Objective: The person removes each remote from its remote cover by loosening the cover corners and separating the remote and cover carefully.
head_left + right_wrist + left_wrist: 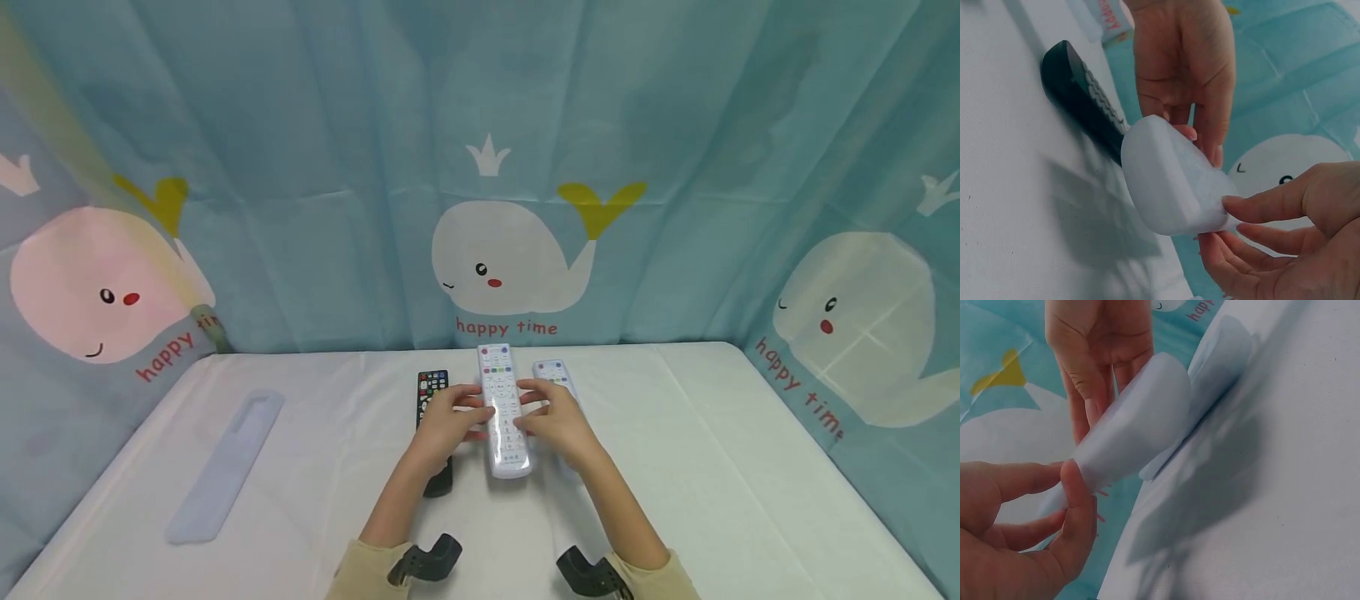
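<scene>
A white remote control [506,417] with a glossy face is held above the table, near end toward me, its shadow on the cloth in both wrist views. My left hand [446,423] pinches its left edge between thumb and fingers. From the other side my right hand [557,422] grips the right edge. The left wrist view shows its smooth rounded end [1147,412]. Under my left forearm lies a black remote control [432,383], partly hidden. A second white remote control [552,370] lies partly behind my right hand.
On the left of the white-clothed table [750,467] lies a long, pale translucent strip-shaped cover [225,471]. A blue curtain [675,125] printed with whales stands along the table's back and sides.
</scene>
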{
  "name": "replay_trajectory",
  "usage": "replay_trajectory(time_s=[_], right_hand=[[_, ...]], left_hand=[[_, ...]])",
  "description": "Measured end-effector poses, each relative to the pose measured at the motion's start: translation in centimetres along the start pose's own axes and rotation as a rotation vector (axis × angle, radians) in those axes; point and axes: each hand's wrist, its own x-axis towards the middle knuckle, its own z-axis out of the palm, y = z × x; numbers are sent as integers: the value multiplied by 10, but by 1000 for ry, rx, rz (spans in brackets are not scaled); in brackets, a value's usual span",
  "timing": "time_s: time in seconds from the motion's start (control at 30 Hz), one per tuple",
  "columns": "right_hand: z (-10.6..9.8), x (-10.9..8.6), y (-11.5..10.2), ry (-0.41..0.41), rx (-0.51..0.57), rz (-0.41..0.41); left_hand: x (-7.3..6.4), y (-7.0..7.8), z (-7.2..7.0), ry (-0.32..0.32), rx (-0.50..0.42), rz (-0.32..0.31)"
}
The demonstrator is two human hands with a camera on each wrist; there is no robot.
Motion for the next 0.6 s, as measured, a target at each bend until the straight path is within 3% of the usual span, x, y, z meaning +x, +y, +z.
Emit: replay_trajectory(time_s=[0.27, 0.6], right_hand=[[0, 0, 1, 19, 22, -2], [-5, -1, 2, 33, 34, -10]], left_hand=[[0, 0, 3, 13, -37, 0], [1, 1, 4, -30, -124, 3]])
